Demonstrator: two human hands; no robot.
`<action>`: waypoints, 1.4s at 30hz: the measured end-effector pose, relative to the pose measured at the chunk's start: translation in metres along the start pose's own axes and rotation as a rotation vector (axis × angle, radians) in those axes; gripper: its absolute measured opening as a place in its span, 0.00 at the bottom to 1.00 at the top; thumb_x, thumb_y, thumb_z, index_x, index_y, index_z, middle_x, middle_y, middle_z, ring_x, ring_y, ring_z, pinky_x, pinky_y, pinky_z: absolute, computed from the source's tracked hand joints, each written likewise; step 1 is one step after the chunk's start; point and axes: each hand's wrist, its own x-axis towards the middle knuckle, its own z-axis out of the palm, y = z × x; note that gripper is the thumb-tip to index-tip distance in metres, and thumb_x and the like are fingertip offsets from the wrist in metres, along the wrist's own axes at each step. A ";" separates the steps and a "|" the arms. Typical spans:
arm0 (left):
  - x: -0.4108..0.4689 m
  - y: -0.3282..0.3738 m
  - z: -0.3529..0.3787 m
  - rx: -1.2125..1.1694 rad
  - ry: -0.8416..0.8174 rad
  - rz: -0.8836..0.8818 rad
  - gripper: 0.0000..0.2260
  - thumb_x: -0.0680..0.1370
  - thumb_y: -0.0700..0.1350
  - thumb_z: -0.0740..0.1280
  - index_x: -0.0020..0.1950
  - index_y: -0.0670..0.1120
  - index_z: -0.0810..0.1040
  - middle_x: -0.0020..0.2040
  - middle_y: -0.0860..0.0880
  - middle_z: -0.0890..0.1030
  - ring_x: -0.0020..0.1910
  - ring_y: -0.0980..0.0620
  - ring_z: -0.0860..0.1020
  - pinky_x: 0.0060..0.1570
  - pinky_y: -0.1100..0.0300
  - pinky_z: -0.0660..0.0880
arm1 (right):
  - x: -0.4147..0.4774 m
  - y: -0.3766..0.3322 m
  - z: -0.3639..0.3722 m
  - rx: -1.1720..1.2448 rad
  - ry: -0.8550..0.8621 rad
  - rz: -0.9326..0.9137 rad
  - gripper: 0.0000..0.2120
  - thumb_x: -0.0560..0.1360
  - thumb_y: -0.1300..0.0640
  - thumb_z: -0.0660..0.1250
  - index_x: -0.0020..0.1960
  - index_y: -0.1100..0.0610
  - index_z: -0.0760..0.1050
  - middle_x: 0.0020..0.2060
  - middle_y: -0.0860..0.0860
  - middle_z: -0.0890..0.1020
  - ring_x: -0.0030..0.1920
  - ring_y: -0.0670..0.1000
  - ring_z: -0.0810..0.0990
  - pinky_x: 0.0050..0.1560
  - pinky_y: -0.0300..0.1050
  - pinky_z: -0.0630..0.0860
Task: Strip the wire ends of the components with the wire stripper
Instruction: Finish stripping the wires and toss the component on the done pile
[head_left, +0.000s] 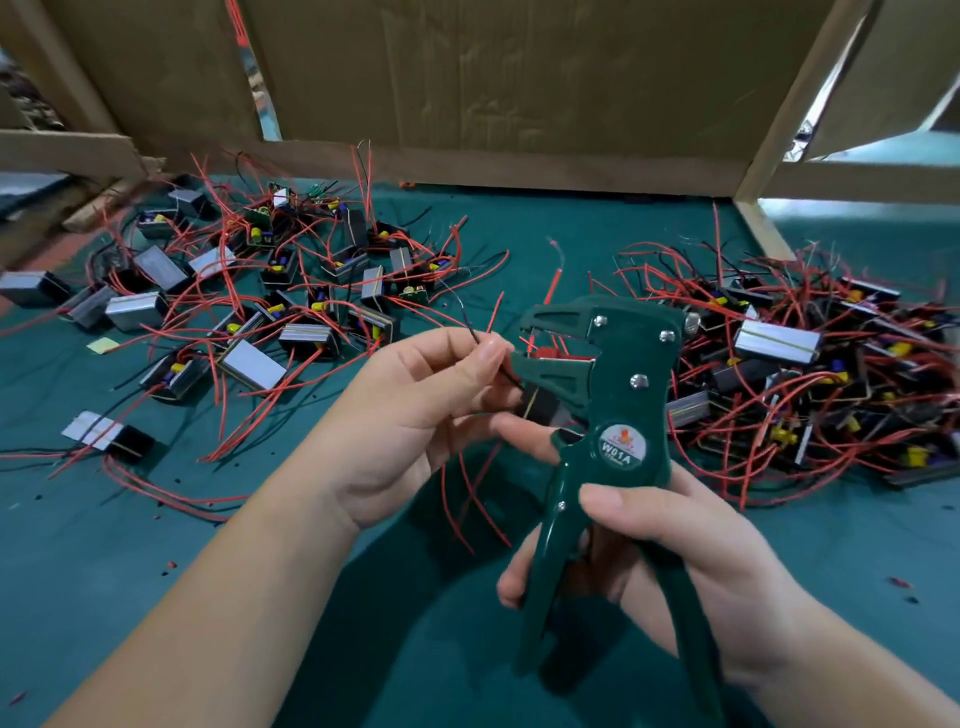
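Right hand (691, 571) round dark-green wire stripper (623, 405), W01A label (616, 449), jaws apart

Component (537, 406) mostly hidden behind wire stripper (623, 374) head. Sticker (622, 446) fine print unreadable. Pile (831, 395) at right edge of table (571, 234) cut off by frame.

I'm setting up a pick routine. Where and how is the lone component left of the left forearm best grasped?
Grip the lone component by its boxy body, across the short width, from above. It lies flat on the green mat, apart from the piles, and its red wires trail along the mat, so a descending grip likely misses them.
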 end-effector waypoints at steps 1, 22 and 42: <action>0.000 0.000 0.001 -0.006 -0.008 -0.003 0.07 0.70 0.47 0.67 0.34 0.48 0.82 0.34 0.51 0.81 0.32 0.58 0.80 0.31 0.68 0.77 | 0.001 -0.001 0.000 -0.024 0.011 -0.013 0.27 0.64 0.52 0.76 0.62 0.56 0.78 0.56 0.60 0.81 0.37 0.63 0.82 0.43 0.58 0.77; -0.007 0.016 -0.005 0.057 -0.031 0.056 0.12 0.71 0.50 0.63 0.34 0.47 0.83 0.32 0.44 0.83 0.31 0.51 0.83 0.28 0.64 0.78 | -0.005 -0.010 -0.006 -0.165 0.043 -0.088 0.28 0.63 0.51 0.77 0.59 0.62 0.78 0.38 0.74 0.79 0.38 0.65 0.81 0.40 0.50 0.78; -0.004 0.010 -0.012 0.319 -0.047 0.111 0.13 0.75 0.49 0.61 0.43 0.52 0.86 0.38 0.48 0.85 0.34 0.51 0.84 0.37 0.62 0.78 | -0.004 -0.018 -0.008 -0.051 0.021 -0.247 0.36 0.62 0.56 0.77 0.68 0.58 0.71 0.53 0.64 0.81 0.38 0.66 0.80 0.41 0.53 0.78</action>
